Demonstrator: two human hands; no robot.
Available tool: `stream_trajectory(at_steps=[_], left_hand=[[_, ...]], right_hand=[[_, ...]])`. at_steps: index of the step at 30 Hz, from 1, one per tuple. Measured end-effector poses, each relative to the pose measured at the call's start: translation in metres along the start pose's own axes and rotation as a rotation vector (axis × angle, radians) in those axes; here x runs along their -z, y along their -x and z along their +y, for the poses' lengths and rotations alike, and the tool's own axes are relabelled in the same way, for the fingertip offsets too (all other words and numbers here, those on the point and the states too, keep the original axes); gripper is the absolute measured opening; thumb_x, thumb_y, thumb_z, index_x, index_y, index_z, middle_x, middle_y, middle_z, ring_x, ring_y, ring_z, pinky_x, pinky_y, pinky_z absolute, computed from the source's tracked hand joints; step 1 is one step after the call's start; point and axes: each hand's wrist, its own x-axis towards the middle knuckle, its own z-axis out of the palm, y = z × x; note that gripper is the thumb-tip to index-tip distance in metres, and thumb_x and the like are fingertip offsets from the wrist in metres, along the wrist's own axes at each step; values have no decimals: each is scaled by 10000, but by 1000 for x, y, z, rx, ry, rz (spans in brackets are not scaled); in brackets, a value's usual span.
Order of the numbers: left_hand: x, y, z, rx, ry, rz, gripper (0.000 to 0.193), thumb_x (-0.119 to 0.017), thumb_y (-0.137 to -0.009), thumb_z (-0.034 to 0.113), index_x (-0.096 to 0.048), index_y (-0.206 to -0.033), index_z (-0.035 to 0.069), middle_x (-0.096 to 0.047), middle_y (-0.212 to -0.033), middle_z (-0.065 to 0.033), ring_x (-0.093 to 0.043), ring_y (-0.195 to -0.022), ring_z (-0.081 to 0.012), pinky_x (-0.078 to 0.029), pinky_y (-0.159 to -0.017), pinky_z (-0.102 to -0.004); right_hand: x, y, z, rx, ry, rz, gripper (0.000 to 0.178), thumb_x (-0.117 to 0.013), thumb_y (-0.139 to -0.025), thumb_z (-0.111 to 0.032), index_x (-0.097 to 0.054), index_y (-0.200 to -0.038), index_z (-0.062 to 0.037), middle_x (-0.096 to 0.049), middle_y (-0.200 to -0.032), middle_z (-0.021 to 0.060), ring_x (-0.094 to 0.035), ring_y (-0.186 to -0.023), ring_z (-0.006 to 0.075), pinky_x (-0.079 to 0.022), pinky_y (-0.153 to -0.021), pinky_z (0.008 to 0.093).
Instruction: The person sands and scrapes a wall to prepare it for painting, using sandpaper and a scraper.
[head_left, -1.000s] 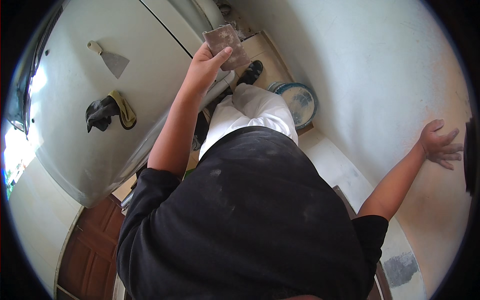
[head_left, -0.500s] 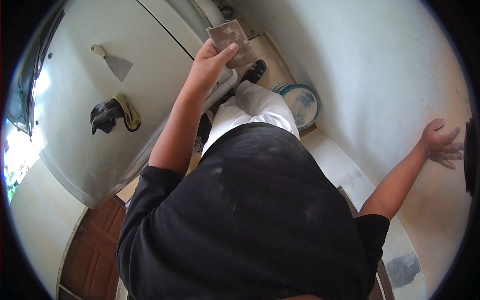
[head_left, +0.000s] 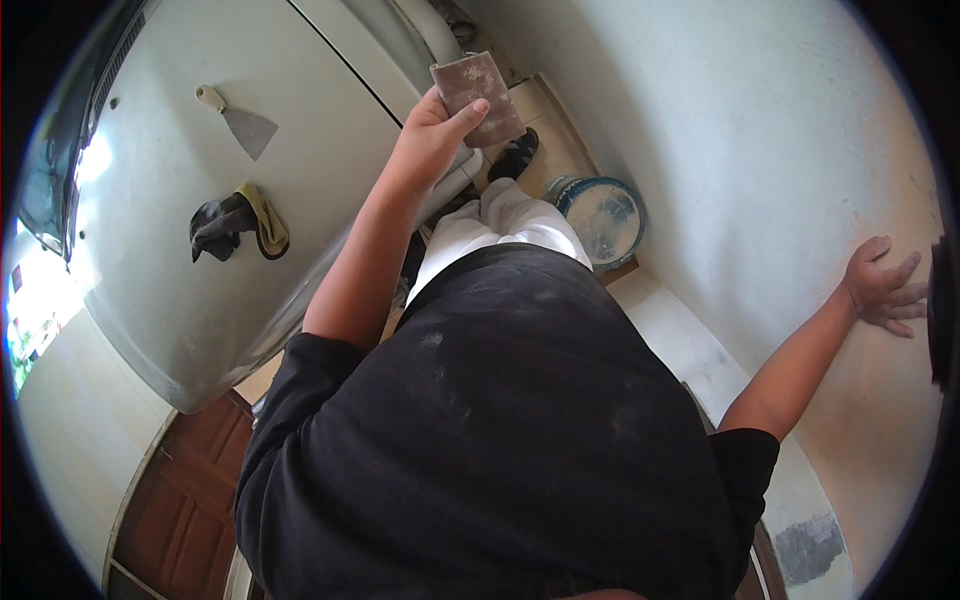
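Observation:
My left hand grips a folded piece of brown sandpaper, thumb on top and the fingers behind it. Pale dust marks the sheet's face. Over at the right, my right hand presses against the pale wall with its fingers spread and nothing in it. A putty knife with a light handle lies on the car hood, left of my left hand. Below the knife rests a crumpled dark grey and yellow-green cloth item, its exact kind unclear.
A round bucket with a smeared, whitish top stands on the tiled floor against the wall, close to my legs. The car fills the left side. A brown panelled door shows at lower left.
My left hand has shifted slightly right and down in the picture with the sandpaper. The car and bucket have also shifted a little in view; my right hand stays put.

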Motion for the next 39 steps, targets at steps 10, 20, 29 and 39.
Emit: stream_trajectory(at_steps=[10, 20, 29, 39], left_hand=[[-2, 12, 7, -23, 0, 7, 303, -610, -910, 173, -551, -1176, 39, -644, -1073, -43, -585, -988, -125, -430, -885, -285], [-4, 17, 8, -7, 20, 4, 315, -619, -907, 191, -556, -1175, 39, -647, -1060, -43, -581, -983, -118, -426, -886, -285], [-15, 22, 10, 6, 44, -26, 309, -618, -909, 193, -562, -1172, 41, -649, -1053, -40, -577, -979, -117, -422, -891, -281], [-17, 24, 10, -3, -4, -37, 294, -586, -924, 144, -516, -1181, 20, -634, -1070, -69, -611, -975, -147, -485, -868, -315]], right_hand=[[0, -2, -2, 0, 0, 44, 478, -579, -726, -572, -592, -1094, -267, -495, -1260, 137, -225, -1354, 363, 42, -1068, 609], [-8, 2, 1, -16, -29, 50, 488, -587, -717, -575, -585, -1105, -279, -484, -1278, 135, -263, -1322, 371, 35, -1059, 625], [6, -3, -4, -8, -56, 83, 470, -584, -727, -558, -589, -1098, -269, -489, -1268, 121, -219, -1360, 351, 50, -1077, 591], [15, -8, -6, 16, 11, 91, 452, -576, -735, -565, -602, -1073, -266, -482, -1276, 110, -170, -1396, 327, 69, -1081, 573]])
